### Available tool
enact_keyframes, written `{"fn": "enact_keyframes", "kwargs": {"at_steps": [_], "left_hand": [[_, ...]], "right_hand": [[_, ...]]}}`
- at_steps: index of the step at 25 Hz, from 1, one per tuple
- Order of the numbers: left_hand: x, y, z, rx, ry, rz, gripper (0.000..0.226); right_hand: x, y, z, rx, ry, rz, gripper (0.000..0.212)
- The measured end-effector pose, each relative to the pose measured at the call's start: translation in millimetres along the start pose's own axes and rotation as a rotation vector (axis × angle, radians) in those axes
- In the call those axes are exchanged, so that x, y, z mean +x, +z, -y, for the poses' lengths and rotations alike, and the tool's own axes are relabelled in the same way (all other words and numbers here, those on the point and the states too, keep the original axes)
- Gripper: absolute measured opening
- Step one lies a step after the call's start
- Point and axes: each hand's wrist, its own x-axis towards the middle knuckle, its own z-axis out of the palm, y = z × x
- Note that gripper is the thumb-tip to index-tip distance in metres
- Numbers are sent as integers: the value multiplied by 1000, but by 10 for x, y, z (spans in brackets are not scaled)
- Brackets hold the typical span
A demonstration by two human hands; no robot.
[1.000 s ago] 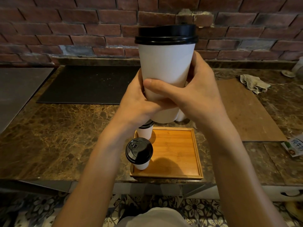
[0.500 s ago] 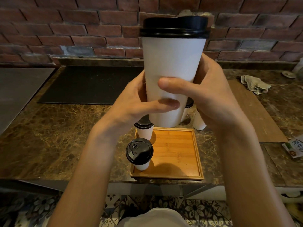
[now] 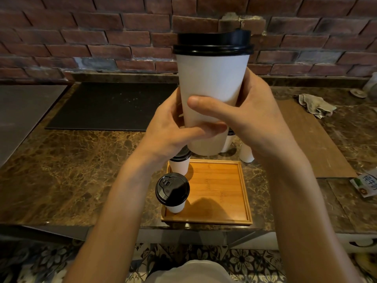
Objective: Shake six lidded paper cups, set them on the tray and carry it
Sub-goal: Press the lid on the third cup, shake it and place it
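Observation:
A white paper cup with a black lid [image 3: 212,78] is held upright in the air, close to the camera, by both hands. My left hand [image 3: 169,131] wraps its lower left side and my right hand [image 3: 251,123] its right side, thumb across the front. Below it a wooden tray [image 3: 222,193] lies near the counter's front edge. Two lidded cups stand on the tray's left side: one at the front [image 3: 173,192], one behind it [image 3: 180,162], partly hidden by my left wrist. Beyond the tray, two more cups [image 3: 246,154] peek out behind my hands.
A dark mat [image 3: 110,105] lies on the marble counter at the back left. A brown board [image 3: 314,139] lies to the right, with a crumpled cloth [image 3: 316,105] behind it and a small carton [image 3: 367,184] at the right edge. A brick wall backs the counter.
The held cup rose and came closer half a second ago, then dropped slightly lower now. Both hands stay gripped on it. The cups on the tray have not moved.

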Motion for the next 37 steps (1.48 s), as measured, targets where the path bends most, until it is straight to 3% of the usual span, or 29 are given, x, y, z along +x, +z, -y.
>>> {"fn": "enact_keyframes", "kwargs": {"at_steps": [9,15,20,27,37], "left_hand": [[8,72,21,103,25,-96,72],[14,59,-12,103,-1,-79,73],[25,-2,-96,72,7,16,62],[-7,-42,-138,20,-27,108,70],[-2,-25,-65,0,-40,60,70]], "right_hand": [[-17,93,-74,-10,26,-124,80],[-12,73,-52,-7,-12,-160,73],[5,-2,-34,76,-63,-77,71],[36,-91,-80,264,-80,100,61],[37,-79,-73,143,-95,117,63]]}}
